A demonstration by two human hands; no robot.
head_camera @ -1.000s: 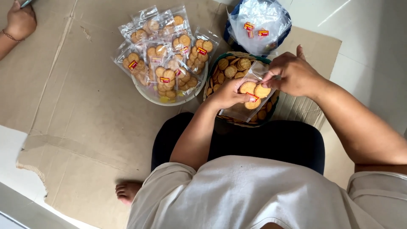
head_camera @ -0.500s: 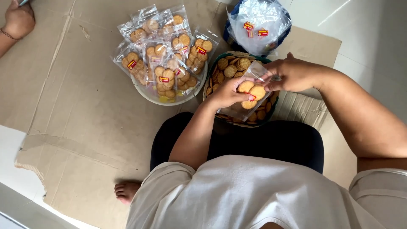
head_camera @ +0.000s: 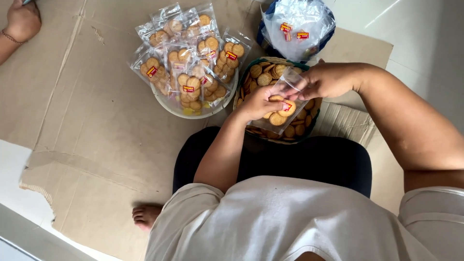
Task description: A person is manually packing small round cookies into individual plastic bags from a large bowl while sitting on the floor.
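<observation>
My left hand (head_camera: pixel 258 102) grips the side of a small clear plastic bag (head_camera: pixel 282 112) that has a few round golden biscuits in it and a red and yellow sticker. My right hand (head_camera: pixel 328 79) pinches the bag's open top edge. Both hands are held over a round basket (head_camera: pixel 313 121) full of loose round biscuits. To the left of the basket stands a pale bowl (head_camera: pixel 176 111) piled with several sealed bags of the same biscuits (head_camera: pixel 191 58).
A large clear bag of empty stickered pouches (head_camera: pixel 297 26) lies in a blue container behind the basket. Flattened brown cardboard (head_camera: pixel 96 125) covers the floor. Another person's hand (head_camera: pixel 21 21) rests at the far left. My bare foot (head_camera: pixel 145 215) shows below.
My right hand has come down from above the bag to its open top. The left hand has kept its hold on the bag over the basket.
</observation>
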